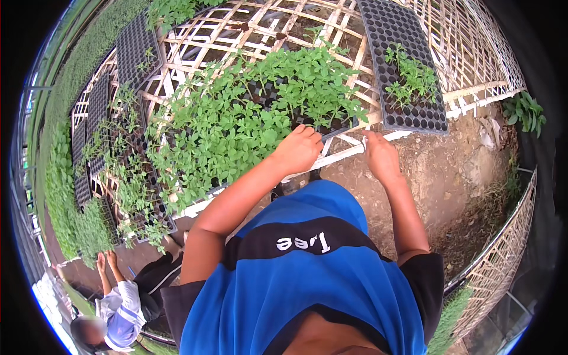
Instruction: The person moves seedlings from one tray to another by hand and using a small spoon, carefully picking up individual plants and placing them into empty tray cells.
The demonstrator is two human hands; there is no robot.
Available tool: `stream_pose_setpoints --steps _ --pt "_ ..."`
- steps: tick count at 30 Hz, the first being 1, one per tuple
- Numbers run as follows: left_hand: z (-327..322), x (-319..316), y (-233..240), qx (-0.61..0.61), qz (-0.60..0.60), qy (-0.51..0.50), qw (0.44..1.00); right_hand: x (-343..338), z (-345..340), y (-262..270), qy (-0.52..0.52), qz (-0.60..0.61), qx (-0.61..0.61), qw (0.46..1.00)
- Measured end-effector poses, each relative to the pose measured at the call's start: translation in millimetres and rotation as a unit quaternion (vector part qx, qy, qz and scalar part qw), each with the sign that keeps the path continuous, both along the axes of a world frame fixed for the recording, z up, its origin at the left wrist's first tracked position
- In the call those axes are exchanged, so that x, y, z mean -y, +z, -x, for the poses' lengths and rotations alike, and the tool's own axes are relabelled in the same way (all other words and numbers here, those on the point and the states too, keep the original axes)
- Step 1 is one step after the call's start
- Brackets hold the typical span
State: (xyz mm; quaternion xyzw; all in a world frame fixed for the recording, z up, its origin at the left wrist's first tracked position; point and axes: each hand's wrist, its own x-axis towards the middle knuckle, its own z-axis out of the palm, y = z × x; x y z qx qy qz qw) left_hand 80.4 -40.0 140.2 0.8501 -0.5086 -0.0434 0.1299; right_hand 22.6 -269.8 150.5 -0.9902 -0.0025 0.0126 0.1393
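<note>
My left hand [301, 148] is at the near edge of a black plug tray [333, 131] full of leafy green seedlings [248, 120]. Its fingers are curled down by the front cells, and the fingertips are hidden. To the right, my right hand [380, 155] hovers near the corner of the same tray, just in front of the bench's white edge [341, 154]. Its index finger points toward the tray, and whether anything thin is between finger and thumb is too small to tell. Beyond it lies another black plug tray [410, 120] with a small group of seedlings [412, 80] amid bare cells.
The trays rest on a woven bamboo-slat bench [213, 40]. More plug trays [140, 51] and sparser seedlings [133, 177] are at left. A co-worker [120, 306] reaches toward plants at lower left. A bare soil path [426, 191] and another slatted bench [501, 262] are at right.
</note>
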Motion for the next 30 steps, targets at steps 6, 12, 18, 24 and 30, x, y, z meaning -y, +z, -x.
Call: stream_pose_setpoints --steps 6,12,18,24,30 --pt "-9 22 -24 0.174 -0.253 -0.052 0.950 -35 -1 -5 0.069 -0.016 -0.041 0.997" --pt "-6 22 -25 0.161 -0.336 0.018 0.928 -43 -10 2 0.051 -0.055 -0.061 0.995" --pt "-19 33 -18 0.187 -0.371 0.009 0.910 -44 -13 -4 0.058 -0.070 -0.027 0.996" --pt "-33 41 -17 0.126 -0.434 0.052 0.890 -43 -11 5 0.035 -0.086 -0.038 0.995" --pt "-30 30 -22 0.151 -0.399 0.085 0.900 -53 -31 -26 0.038 -0.121 -0.071 0.989"
